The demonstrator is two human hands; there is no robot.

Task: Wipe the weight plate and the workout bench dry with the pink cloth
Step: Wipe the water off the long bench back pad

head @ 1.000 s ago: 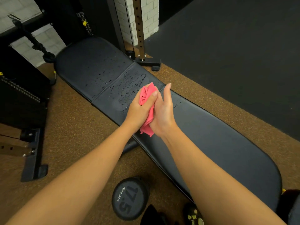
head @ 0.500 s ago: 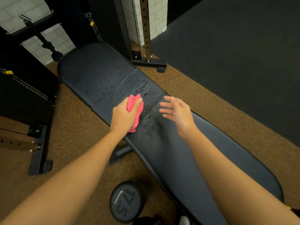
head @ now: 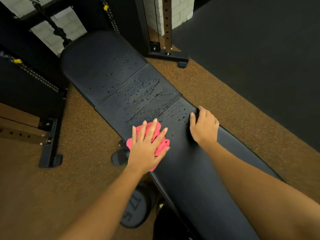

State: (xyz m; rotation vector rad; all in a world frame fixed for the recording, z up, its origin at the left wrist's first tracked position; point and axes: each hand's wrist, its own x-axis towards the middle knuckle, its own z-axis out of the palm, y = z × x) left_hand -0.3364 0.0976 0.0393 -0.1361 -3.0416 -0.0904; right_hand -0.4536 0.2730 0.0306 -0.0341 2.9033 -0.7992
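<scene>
**Operator:** While I am watching through the head camera from my desk, the left hand (head: 147, 149) is lying flat on the pink cloth (head: 161, 146), fingers spread wide and straight, pressing it onto the workout bench (head: 190, 179).

**Spotter:** Where on the bench is the cloth sitting?

**Operator:** It is lying bunched on the bench's left half, about midway along its length, and reaching the bench's left edge. Pink folds are showing between the fingers and past the wrist.

**Spotter:** And the other hand?

**Operator:** The right hand (head: 204, 129) is gripping the bench's right edge, level with the cloth. Its thumb is resting on the top surface and its fingers are curling over the side.

**Spotter:** Are you seeing any water?

**Operator:** I am seeing water droplets (head: 145, 97) beading on the bench's stitched middle panel, just beyond the cloth, and more are thinning out towards the bench's far end.

**Spotter:** The plate?

**Operator:** The weight plate (head: 135, 210) is lying on the speckled brown floor (head: 52, 196) just beside the bench's left edge, towards its near end. The left forearm is covering part of it, and pale digits are showing on its face.
</scene>
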